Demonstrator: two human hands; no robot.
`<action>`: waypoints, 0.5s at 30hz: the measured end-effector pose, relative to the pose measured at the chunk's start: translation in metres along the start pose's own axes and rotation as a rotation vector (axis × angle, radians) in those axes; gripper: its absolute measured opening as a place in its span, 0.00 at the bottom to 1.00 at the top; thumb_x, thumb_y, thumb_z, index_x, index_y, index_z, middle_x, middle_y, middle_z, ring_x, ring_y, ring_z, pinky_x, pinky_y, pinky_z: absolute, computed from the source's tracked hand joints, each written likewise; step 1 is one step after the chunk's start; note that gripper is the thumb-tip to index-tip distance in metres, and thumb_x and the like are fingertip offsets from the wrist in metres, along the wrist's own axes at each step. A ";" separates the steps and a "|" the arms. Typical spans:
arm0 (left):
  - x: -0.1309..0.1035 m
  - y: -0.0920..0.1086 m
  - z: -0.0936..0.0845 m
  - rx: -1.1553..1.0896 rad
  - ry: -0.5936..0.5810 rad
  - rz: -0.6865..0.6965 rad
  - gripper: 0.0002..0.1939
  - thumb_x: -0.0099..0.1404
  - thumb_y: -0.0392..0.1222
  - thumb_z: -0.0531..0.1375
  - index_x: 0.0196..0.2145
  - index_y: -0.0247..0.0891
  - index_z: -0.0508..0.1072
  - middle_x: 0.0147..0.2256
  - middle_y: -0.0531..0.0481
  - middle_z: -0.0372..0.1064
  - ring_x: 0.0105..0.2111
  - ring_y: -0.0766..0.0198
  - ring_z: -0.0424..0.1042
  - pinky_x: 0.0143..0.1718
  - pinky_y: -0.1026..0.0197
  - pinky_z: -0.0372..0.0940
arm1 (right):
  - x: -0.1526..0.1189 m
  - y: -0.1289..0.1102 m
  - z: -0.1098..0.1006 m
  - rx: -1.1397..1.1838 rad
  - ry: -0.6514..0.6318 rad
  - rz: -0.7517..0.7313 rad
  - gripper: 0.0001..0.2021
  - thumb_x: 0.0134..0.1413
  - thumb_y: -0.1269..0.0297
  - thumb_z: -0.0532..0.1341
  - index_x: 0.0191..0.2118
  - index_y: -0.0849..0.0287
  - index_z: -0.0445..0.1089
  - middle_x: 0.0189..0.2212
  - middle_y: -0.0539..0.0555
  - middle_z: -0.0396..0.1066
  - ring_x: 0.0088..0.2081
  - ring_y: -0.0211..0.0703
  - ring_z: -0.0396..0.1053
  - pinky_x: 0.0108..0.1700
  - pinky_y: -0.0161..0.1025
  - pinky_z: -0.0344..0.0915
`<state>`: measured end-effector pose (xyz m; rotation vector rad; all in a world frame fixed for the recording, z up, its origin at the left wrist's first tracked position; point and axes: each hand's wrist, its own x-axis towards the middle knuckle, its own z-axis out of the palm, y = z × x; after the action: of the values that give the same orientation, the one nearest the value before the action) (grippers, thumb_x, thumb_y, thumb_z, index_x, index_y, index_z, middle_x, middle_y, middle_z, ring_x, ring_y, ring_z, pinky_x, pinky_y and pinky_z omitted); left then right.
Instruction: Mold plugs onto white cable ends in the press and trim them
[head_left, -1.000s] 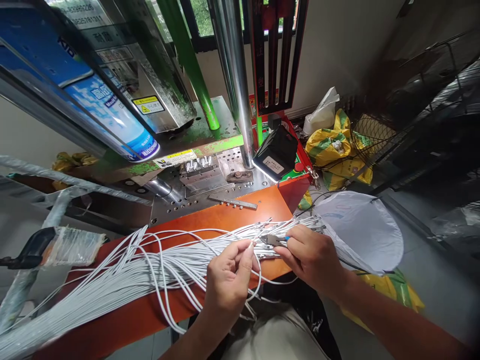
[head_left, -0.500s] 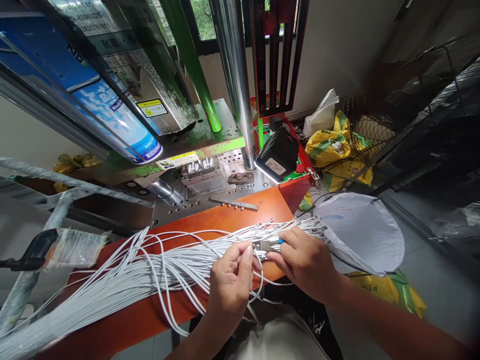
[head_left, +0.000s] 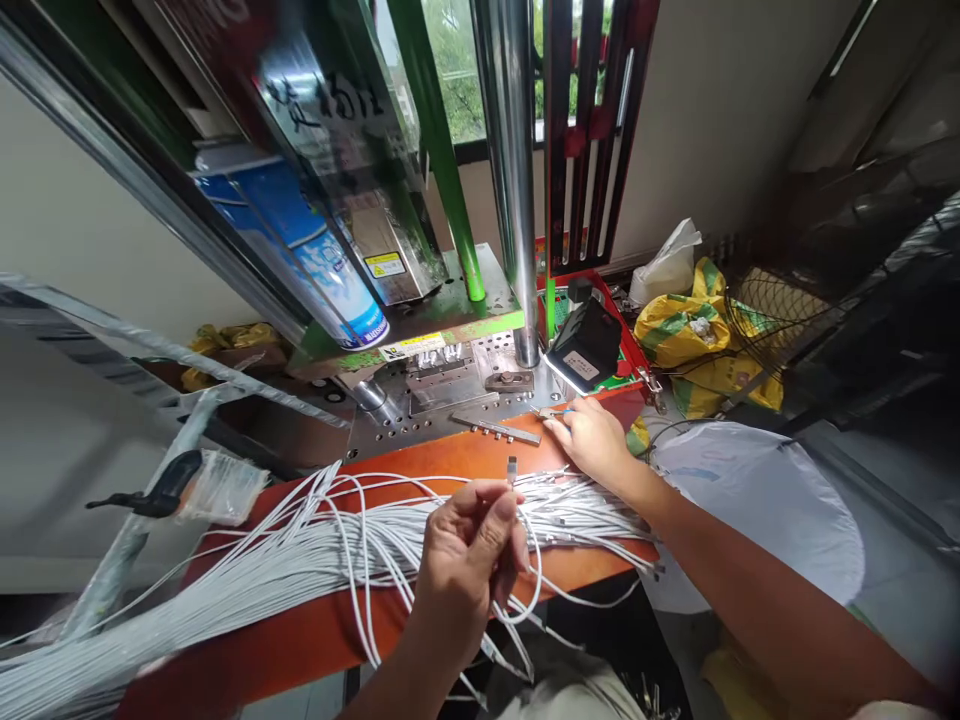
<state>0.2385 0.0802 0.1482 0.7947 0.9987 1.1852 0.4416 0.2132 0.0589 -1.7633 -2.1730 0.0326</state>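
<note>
My left hand [head_left: 480,545] pinches a white cable just below its flat metal connector [head_left: 512,467], which points upward. The cable loops down from the fingers on the right side. Farther out, my right hand [head_left: 594,438] is closed around small pliers [head_left: 551,412] with a blue handle, their metal jaws pointing left over the edge of the machine's plate. The palm hides most of the handle. Beneath and beside my left hand lies a thick bundle of white cables [head_left: 300,550] on the orange board [head_left: 427,452]. A metal strip with several small pegs [head_left: 495,430] lies near the pliers.
Behind the board stands a press with a perforated steel plate [head_left: 397,425], a mould block [head_left: 442,380] and a chrome column [head_left: 514,180]. A blue spray can [head_left: 330,270] stands on its upper plate. At right are a black box [head_left: 585,345], yellow bags [head_left: 682,325] and a white round bin [head_left: 757,510].
My right hand has moved up and away from my left hand, carrying the pliers to the plate's edge. The connector in my left hand now points up. The view has shifted.
</note>
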 end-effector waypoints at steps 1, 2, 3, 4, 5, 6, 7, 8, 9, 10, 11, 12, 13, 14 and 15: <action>-0.005 0.006 0.002 -0.032 -0.004 0.022 0.17 0.63 0.53 0.71 0.38 0.37 0.76 0.19 0.56 0.70 0.13 0.75 0.57 0.14 0.73 0.52 | 0.009 -0.001 0.005 0.001 0.001 -0.015 0.20 0.72 0.56 0.60 0.31 0.61 0.79 0.39 0.63 0.77 0.46 0.53 0.70 0.46 0.43 0.63; -0.010 0.012 0.003 -0.060 -0.004 0.052 0.15 0.63 0.51 0.72 0.37 0.38 0.76 0.21 0.55 0.71 0.15 0.74 0.61 0.15 0.73 0.55 | 0.015 -0.004 0.008 0.003 0.003 -0.028 0.18 0.72 0.57 0.60 0.33 0.61 0.79 0.42 0.64 0.77 0.48 0.54 0.69 0.48 0.43 0.64; -0.014 0.018 0.002 -0.081 0.003 0.087 0.14 0.63 0.50 0.72 0.36 0.39 0.75 0.22 0.55 0.72 0.16 0.73 0.64 0.17 0.72 0.58 | 0.017 -0.007 0.008 0.006 0.008 -0.043 0.17 0.71 0.58 0.60 0.35 0.62 0.80 0.45 0.66 0.77 0.50 0.55 0.69 0.50 0.45 0.64; -0.018 0.023 0.001 -0.090 0.009 0.121 0.14 0.64 0.50 0.72 0.35 0.39 0.75 0.23 0.54 0.72 0.17 0.72 0.66 0.17 0.71 0.60 | 0.013 -0.012 0.005 0.004 0.019 -0.057 0.15 0.71 0.59 0.59 0.38 0.63 0.80 0.50 0.67 0.76 0.52 0.56 0.68 0.53 0.46 0.64; -0.021 0.029 0.000 -0.092 0.015 0.154 0.14 0.64 0.50 0.71 0.34 0.39 0.74 0.24 0.54 0.72 0.18 0.71 0.67 0.18 0.71 0.61 | 0.006 -0.018 -0.002 0.016 0.039 -0.079 0.14 0.71 0.61 0.58 0.41 0.63 0.79 0.54 0.67 0.74 0.54 0.56 0.67 0.55 0.48 0.64; -0.022 0.033 -0.002 -0.088 0.021 0.180 0.14 0.65 0.50 0.71 0.33 0.39 0.73 0.24 0.53 0.72 0.18 0.71 0.67 0.17 0.70 0.62 | -0.005 -0.025 -0.011 0.053 0.055 -0.112 0.13 0.72 0.64 0.57 0.43 0.63 0.79 0.56 0.67 0.72 0.55 0.56 0.67 0.56 0.49 0.65; -0.023 0.037 -0.002 -0.085 0.026 0.192 0.15 0.65 0.51 0.71 0.32 0.40 0.73 0.23 0.53 0.72 0.17 0.70 0.67 0.17 0.70 0.62 | -0.020 -0.033 -0.023 0.103 0.067 -0.152 0.13 0.72 0.66 0.55 0.45 0.62 0.78 0.57 0.66 0.72 0.55 0.54 0.68 0.56 0.48 0.66; -0.023 0.039 -0.001 -0.085 0.027 0.187 0.16 0.64 0.52 0.71 0.33 0.40 0.73 0.23 0.54 0.72 0.17 0.70 0.67 0.16 0.69 0.62 | -0.036 -0.042 -0.035 0.248 0.073 -0.233 0.13 0.71 0.70 0.54 0.45 0.61 0.77 0.52 0.64 0.74 0.50 0.51 0.70 0.52 0.45 0.68; -0.022 0.040 0.002 -0.089 0.020 0.172 0.17 0.63 0.54 0.72 0.33 0.41 0.73 0.23 0.54 0.72 0.17 0.69 0.67 0.16 0.68 0.63 | -0.053 -0.051 -0.047 0.422 0.005 -0.324 0.14 0.69 0.71 0.53 0.49 0.58 0.76 0.47 0.60 0.76 0.45 0.47 0.72 0.48 0.41 0.70; -0.019 0.040 0.007 -0.096 0.004 0.152 0.18 0.62 0.55 0.72 0.34 0.41 0.73 0.23 0.54 0.73 0.17 0.68 0.68 0.17 0.66 0.64 | -0.070 -0.060 -0.058 0.555 -0.072 -0.390 0.14 0.68 0.71 0.56 0.52 0.55 0.75 0.44 0.57 0.77 0.42 0.46 0.72 0.44 0.39 0.71; -0.016 0.039 0.013 -0.099 -0.023 0.134 0.18 0.62 0.56 0.72 0.35 0.42 0.73 0.23 0.53 0.74 0.17 0.66 0.70 0.18 0.65 0.65 | -0.085 -0.068 -0.067 0.660 -0.149 -0.434 0.14 0.67 0.69 0.59 0.54 0.53 0.75 0.43 0.55 0.77 0.40 0.45 0.73 0.42 0.37 0.71; -0.012 0.036 0.019 -0.098 -0.061 0.128 0.19 0.62 0.56 0.72 0.35 0.42 0.73 0.23 0.52 0.75 0.18 0.65 0.71 0.19 0.63 0.67 | -0.097 -0.075 -0.072 0.743 -0.201 -0.444 0.14 0.65 0.68 0.61 0.54 0.52 0.75 0.44 0.55 0.77 0.40 0.45 0.74 0.41 0.35 0.71; -0.008 0.033 0.024 -0.094 -0.106 0.139 0.18 0.63 0.56 0.72 0.35 0.41 0.72 0.24 0.50 0.76 0.19 0.63 0.73 0.22 0.61 0.70 | -0.107 -0.080 -0.074 0.817 -0.246 -0.444 0.13 0.64 0.68 0.61 0.52 0.51 0.76 0.45 0.55 0.77 0.41 0.45 0.74 0.40 0.35 0.71; -0.003 0.029 0.028 -0.088 -0.155 0.162 0.18 0.64 0.56 0.71 0.35 0.41 0.72 0.25 0.49 0.77 0.22 0.61 0.75 0.25 0.59 0.72 | -0.114 -0.083 -0.074 0.892 -0.287 -0.436 0.11 0.64 0.67 0.62 0.49 0.50 0.77 0.45 0.54 0.77 0.40 0.44 0.74 0.39 0.34 0.70; 0.001 0.024 0.031 -0.077 -0.200 0.188 0.17 0.65 0.56 0.69 0.36 0.40 0.72 0.26 0.48 0.78 0.25 0.60 0.77 0.30 0.58 0.73 | -0.119 -0.085 -0.072 0.966 -0.313 -0.423 0.08 0.64 0.66 0.63 0.44 0.50 0.78 0.42 0.53 0.77 0.38 0.43 0.74 0.37 0.33 0.69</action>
<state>0.2581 0.0867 0.1815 0.9412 0.7219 1.2685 0.4017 0.0662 0.1162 -0.7769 -2.0964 1.1021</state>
